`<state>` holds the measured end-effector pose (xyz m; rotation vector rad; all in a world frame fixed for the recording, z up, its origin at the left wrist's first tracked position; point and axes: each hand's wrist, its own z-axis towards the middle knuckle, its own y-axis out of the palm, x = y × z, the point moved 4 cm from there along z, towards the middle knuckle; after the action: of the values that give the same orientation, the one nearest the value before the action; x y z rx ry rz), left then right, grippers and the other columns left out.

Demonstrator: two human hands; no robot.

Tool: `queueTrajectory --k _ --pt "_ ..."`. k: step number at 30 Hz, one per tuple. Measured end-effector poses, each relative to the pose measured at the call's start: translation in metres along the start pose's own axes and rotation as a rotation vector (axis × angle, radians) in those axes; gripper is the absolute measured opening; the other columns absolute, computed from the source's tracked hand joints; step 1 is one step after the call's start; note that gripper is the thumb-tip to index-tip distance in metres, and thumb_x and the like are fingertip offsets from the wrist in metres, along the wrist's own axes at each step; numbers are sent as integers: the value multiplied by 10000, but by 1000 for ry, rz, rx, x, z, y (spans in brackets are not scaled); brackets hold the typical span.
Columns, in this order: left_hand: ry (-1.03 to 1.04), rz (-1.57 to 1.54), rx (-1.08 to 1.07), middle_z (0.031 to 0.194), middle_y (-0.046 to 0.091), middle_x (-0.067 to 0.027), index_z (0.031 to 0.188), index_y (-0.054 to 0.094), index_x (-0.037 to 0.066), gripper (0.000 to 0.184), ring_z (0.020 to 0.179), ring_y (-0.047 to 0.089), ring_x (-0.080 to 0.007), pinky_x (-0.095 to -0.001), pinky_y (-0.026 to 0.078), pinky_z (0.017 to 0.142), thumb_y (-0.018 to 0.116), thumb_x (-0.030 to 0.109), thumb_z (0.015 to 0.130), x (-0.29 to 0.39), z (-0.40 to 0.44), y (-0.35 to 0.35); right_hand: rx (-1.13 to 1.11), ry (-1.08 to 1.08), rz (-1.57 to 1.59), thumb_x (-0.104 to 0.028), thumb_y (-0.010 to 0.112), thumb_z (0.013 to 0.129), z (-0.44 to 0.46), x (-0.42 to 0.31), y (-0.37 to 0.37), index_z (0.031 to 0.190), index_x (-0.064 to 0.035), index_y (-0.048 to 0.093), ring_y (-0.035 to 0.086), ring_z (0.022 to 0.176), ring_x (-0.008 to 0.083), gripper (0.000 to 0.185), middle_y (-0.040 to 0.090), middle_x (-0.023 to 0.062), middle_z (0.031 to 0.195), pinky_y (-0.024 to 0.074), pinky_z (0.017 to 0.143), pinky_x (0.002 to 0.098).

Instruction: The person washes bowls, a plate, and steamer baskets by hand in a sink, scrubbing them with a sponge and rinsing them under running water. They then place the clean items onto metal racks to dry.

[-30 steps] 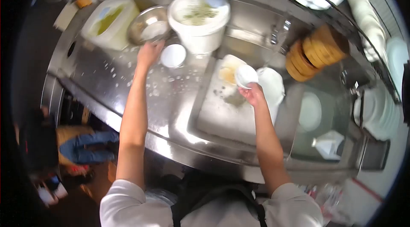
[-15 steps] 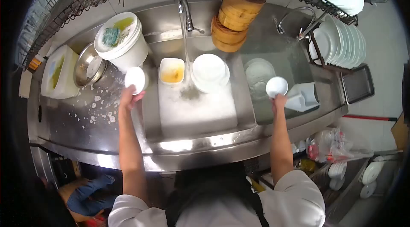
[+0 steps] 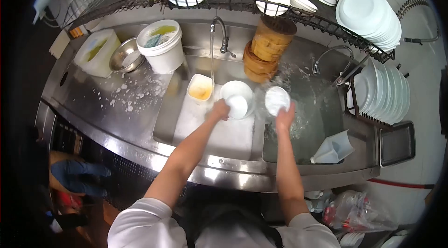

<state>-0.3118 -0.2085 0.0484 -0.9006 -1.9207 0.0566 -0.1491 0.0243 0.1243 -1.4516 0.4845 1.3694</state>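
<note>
My left hand (image 3: 221,109) grips the edge of a small white bowl (image 3: 237,106). It overlaps the larger white bowl (image 3: 229,87) in the foamy left basin. My right hand (image 3: 285,117) is closed on the rim of another white bowl (image 3: 276,99), over the rippling water of the right basin (image 3: 322,117). A square white dish (image 3: 199,90) with yellowish liquid sits left of the larger bowl, near the stream from the running faucet (image 3: 219,31). Contact between the left hand's bowl and the larger one is unclear.
Bamboo steamers (image 3: 261,64) stand behind the basins. A white bucket (image 3: 163,54), a metal bowl (image 3: 126,57) and a plastic tub (image 3: 95,54) line the left counter. A white angular container (image 3: 333,148) lies at right, below racked plates (image 3: 382,92). A wire shelf (image 3: 322,19) overhangs the back.
The view has shifted. My left hand has moved right from beside the bucket to the left basin, with a bowl. My right hand has moved left toward the divider. Water in the right basin is now stirred.
</note>
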Motion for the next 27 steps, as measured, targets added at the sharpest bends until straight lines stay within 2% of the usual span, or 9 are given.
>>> queueTrajectory --k 8,14,19,20,21,22,23,25,27 --pt "429 881 424 916 621 -214 1028 506 -28 258 833 646 -322 -420 536 696 494 135 828 31 -44 -43 -112 -455 -13 28 538 766 -31 -130 57 1209 -21 396 542 1010 445 468 568 272 1083 409 866 471" --pt "662 1239 329 960 611 -185 1132 465 11 294 840 638 -335 -418 534 691 441 116 859 20 -105 -151 -427 -226 63 49 499 752 -59 -149 83 1162 5 394 526 1032 450 426 534 308 1087 400 868 478" --pt "624 1421 248 1018 602 -173 1181 437 26 351 867 630 -330 -427 526 718 465 107 840 74 -189 -263 30 -977 598 64 472 745 -37 -352 10 1141 2 407 578 910 429 406 562 258 988 450 806 440" --pt "833 1407 368 982 610 -176 1205 436 44 370 831 635 -330 -427 527 704 461 99 841 74 -190 -295 68 -995 524 46 488 768 -26 -388 -2 1155 9 396 568 919 390 400 547 228 975 433 838 406" --pt "420 1495 278 968 606 -186 1238 435 76 396 792 637 -336 -424 528 686 459 88 843 101 -210 -317 163 -1079 481 43 499 772 -11 -421 -8 1165 -14 400 570 947 406 409 555 236 1018 441 839 425" --pt "669 1213 386 991 610 -200 1248 444 91 406 790 639 -339 -422 530 675 463 67 842 117 -223 -350 278 -1158 450 29 511 773 11 -449 -4 1145 -24 413 572 958 433 389 587 243 1014 448 828 448" --pt "477 1404 453 1061 605 -210 1243 458 89 429 823 641 -343 -410 539 699 478 19 820 135 -231 -376 230 -1117 346 -13 525 777 37 -469 6 1123 -21 429 585 940 442 359 615 249 966 460 806 461" --pt "972 1486 750 1060 606 -189 1210 489 71 480 879 629 -340 -403 532 741 521 -34 743 189 -271 -421 351 -1167 171 -112 593 824 97 -496 41 1089 27 537 637 847 302 304 644 190 903 517 672 411" --pt "1084 1431 903 1000 624 -146 1185 507 63 485 892 627 -299 -368 522 737 552 -39 713 243 -286 -462 121 -825 -278 -71 548 774 105 -507 62 1122 -20 449 594 921 444 365 629 253 921 479 792 447"
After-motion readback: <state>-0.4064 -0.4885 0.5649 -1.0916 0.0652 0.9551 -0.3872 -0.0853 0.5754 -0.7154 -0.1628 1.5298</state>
